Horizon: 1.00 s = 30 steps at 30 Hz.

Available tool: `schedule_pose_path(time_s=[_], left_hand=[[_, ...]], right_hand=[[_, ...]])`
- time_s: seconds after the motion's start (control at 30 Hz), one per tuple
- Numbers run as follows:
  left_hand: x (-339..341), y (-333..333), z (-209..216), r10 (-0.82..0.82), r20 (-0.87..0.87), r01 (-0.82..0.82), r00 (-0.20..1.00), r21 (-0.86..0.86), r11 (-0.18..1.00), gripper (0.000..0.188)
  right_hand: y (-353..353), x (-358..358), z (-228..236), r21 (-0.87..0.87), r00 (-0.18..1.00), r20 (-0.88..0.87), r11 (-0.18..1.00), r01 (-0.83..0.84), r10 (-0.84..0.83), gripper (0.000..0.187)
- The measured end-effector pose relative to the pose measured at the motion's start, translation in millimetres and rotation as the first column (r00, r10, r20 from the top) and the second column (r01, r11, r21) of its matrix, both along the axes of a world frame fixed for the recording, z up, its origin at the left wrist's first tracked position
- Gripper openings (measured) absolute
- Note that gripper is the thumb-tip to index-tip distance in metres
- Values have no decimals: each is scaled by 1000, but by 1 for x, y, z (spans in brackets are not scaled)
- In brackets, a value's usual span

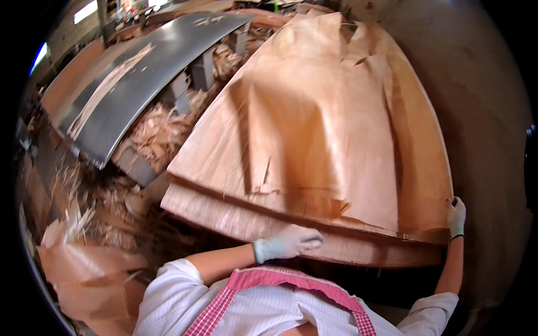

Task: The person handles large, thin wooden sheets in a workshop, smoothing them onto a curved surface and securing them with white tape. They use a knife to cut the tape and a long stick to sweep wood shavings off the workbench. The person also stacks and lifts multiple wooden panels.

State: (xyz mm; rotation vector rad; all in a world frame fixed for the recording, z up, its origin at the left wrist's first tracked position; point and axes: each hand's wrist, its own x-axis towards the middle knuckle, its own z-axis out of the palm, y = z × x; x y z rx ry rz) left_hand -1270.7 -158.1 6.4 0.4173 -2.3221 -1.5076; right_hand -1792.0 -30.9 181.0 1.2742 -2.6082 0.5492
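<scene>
A large pale wood veneer sheet with wavy bulges, splits and torn bits lies on top of a stack in front of me. Beneath its near edge shows a lower stack of veneer, reddish-brown along the front. My right hand, in a white glove, grips the top sheet at its near right corner. My left hand, gloved too, is in front of the lower stack's near edge with its fingers curled in. Whatever those fingers may hold is hidden.
A dark smooth-topped panel stack with a strip of veneer on it stands at the left. Torn veneer scraps fill the gap between the stacks. Larger crumpled veneer pieces lie at the near left. Brown floor runs along the right.
</scene>
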Motion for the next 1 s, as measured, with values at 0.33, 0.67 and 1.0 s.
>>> schedule_pose_path(time_s=[0.33,0.67,1.0], left_hand=[[86,-92,-18,921,-65,-592,384,-783,192,39],[102,-108,105,943,-129,-876,307,-426,226,14],[156,-96,75,944,-149,-826,295,-536,174,13]], right_hand=[[-10,-15,18,241,970,-232,961,134,-77,25],[0,-10,6,288,954,-272,935,206,-127,24],[71,10,-1,181,970,-186,964,193,-159,23]])
